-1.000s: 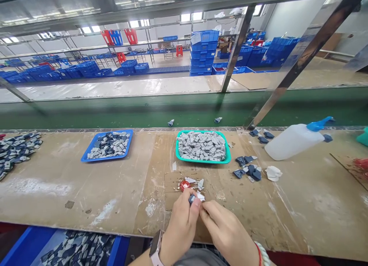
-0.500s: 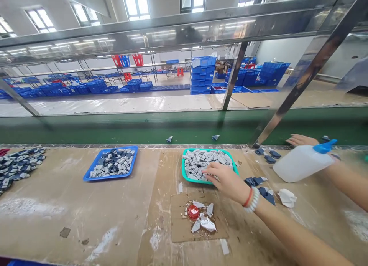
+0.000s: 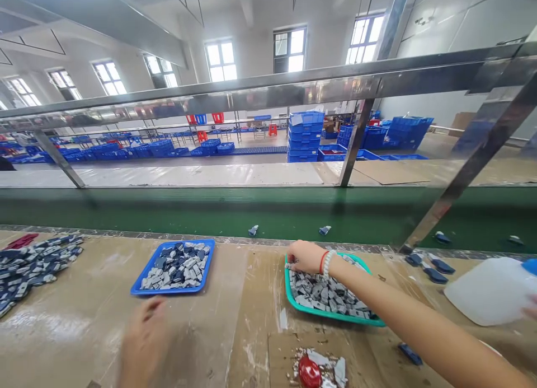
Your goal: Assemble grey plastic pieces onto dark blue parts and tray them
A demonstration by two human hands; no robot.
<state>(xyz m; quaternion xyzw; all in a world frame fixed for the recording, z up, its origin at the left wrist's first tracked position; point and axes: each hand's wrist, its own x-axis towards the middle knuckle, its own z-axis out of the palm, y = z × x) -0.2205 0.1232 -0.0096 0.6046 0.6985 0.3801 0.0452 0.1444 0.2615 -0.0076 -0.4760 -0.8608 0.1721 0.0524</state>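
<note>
My right hand point(image 3: 308, 257), with a red cord and a pale beaded bracelet at the wrist, is closed over the far left rim of a green tray point(image 3: 335, 315). Small grey pieces point(image 3: 325, 293) fill the tray. Low on the left my left hand point(image 3: 145, 335) is smeared by motion, just short of a blue tray point(image 3: 170, 291) of grey and dark blue pieces. At the bottom of the view, a round red thing point(image 3: 309, 371) and some pale scraps lie on a cardboard square point(image 3: 277, 349).
At the right edge, another person's hand point(image 3: 531, 308) is beside a white bottle point(image 3: 486, 293) with a blue cap. Dark blue pieces point(image 3: 434, 273) lie near the post. Beyond the table runs a green belt point(image 3: 188, 209) with a few pieces. A pile of pieces point(image 3: 33, 270) spreads at left.
My left hand has come into view. My right hand has gone from the pieces to the tray's far left rim, and the green tray has shifted right and nearer. The view has tilted up.
</note>
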